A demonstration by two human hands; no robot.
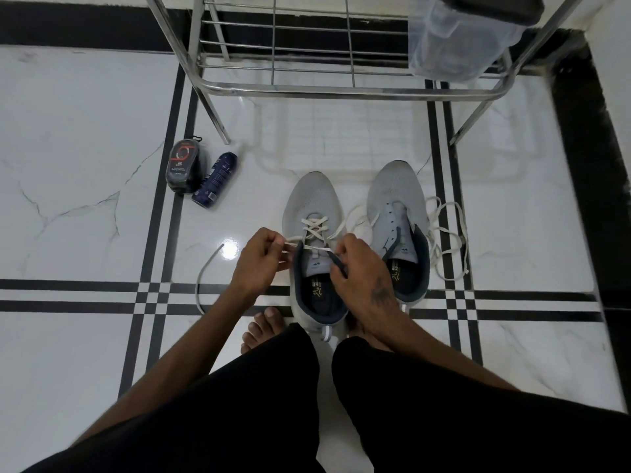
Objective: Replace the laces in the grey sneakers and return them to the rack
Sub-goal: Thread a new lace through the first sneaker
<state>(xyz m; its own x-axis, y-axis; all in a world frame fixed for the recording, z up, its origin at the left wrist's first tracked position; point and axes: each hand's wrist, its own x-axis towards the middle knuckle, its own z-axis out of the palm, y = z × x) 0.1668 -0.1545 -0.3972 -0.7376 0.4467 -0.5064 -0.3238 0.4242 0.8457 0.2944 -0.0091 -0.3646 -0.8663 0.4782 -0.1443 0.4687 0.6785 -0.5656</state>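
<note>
Left sneaker [312,213]: sitting on floor before rack [341,88], half-laced. Left hand [257,261] pinching white lace [316,228] end; right hand [358,268] curling over collar, seemingly gripping tongue. Lace likely behaving limp, light; best taken near tip. Right sneaker [397,206] waiting unlaced beside.

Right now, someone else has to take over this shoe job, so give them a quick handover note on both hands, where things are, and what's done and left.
Left hand: pinches the white lace at the left sneaker's upper eyelets.
Right hand: holds the same sneaker at its tongue and collar.
Both grey sneakers stand on the floor in front of the rack.
Done: left sneaker laced across several rows.
Left: finish its top rows; the right sneaker has no rows crossed, and a loose lace lies beside it. Then put both on the rack.
</note>
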